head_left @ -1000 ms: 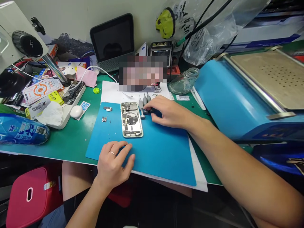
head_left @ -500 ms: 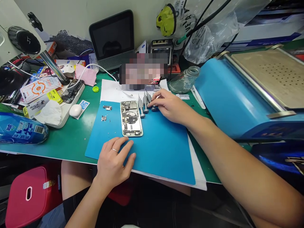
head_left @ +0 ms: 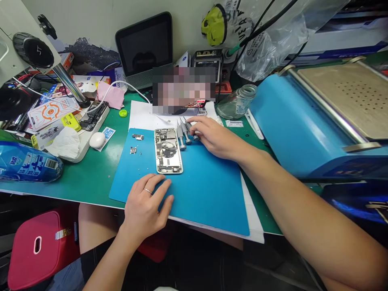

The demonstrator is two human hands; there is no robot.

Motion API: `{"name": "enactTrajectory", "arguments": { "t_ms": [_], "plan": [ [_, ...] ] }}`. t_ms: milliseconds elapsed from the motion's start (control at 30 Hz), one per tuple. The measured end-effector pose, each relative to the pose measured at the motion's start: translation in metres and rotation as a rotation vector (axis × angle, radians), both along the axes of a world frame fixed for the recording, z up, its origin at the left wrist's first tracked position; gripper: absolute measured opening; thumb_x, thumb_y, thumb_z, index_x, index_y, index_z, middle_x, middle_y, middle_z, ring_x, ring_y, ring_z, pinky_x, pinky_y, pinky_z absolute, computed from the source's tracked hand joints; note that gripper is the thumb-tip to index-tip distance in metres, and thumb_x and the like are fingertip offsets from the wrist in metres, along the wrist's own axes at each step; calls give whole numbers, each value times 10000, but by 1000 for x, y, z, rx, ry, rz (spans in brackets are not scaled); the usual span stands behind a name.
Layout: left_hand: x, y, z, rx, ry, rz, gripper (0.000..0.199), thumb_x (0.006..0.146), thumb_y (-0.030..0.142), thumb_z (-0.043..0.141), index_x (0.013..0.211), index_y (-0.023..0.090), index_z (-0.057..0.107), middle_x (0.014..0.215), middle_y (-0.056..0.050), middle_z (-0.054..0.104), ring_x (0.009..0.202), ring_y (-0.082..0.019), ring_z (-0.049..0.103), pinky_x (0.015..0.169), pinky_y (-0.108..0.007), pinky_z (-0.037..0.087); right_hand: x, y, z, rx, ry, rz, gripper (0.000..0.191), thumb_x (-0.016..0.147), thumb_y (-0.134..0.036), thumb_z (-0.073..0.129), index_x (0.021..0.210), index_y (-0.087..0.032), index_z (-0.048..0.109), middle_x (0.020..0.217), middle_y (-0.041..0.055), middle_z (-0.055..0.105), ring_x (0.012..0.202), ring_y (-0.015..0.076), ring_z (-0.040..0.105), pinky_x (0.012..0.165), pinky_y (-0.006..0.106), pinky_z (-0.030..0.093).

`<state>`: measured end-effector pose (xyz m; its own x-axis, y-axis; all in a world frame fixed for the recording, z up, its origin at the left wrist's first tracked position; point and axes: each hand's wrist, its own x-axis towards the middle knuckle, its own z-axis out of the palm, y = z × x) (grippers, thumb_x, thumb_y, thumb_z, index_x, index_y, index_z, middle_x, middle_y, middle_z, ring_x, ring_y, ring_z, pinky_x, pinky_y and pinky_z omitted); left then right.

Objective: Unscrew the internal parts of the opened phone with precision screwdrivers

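Observation:
An opened phone (head_left: 168, 151) lies on the blue mat (head_left: 209, 194) with its inner parts showing. Just right of it, several grey precision screwdrivers (head_left: 181, 139) lie side by side, tips pointing away. My right hand (head_left: 209, 135) reaches in from the right, with thumb and forefinger bent around the rightmost screwdriver (head_left: 196, 138), which they partly hide. Below the phone, my left hand (head_left: 148, 202) rests on the mat's near edge, fingers spread and holding nothing. Left of the phone lie two small phone parts (head_left: 138, 137) and a few tiny screws.
A blue machine (head_left: 281, 125) with a metal plate stands at the right. A glass jar (head_left: 238, 103) leans behind my right hand. At the left are a blue bottle (head_left: 30, 163), a white mouse-shaped object (head_left: 97, 140) and a microscope stand (head_left: 71, 85). A screen (head_left: 145, 46) stands behind.
My right fingers have reached slightly farther forward over the rightmost screwdriver, and the screwdriver tips have shifted a little left. My left hand and the phone have stayed in place.

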<state>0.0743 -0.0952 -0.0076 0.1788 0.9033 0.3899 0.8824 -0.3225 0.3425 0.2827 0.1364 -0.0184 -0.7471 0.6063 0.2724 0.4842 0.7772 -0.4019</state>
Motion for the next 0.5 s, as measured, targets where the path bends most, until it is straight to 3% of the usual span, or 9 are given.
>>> {"name": "enactTrajectory", "arguments": {
  "t_ms": [200,500],
  "plan": [
    [0,1,0,-12,-1,0,335,945,258,601,1270,181,619,1278,-113,650,1202,-295,567,969,-451,494,0,1,-3,-43,67,34,217,863,-114,439,995,-234,562,1423,119,551,1298,331,532,1052,560,463],
    [0,2,2,-4,-43,-13,367,934,254,626,1295,192,598,1270,-108,658,1193,-296,568,954,-461,493,-3,2,3,-92,84,106,180,879,-133,452,948,-249,571,1336,87,637,1176,309,606,972,551,513]
  ]
}}
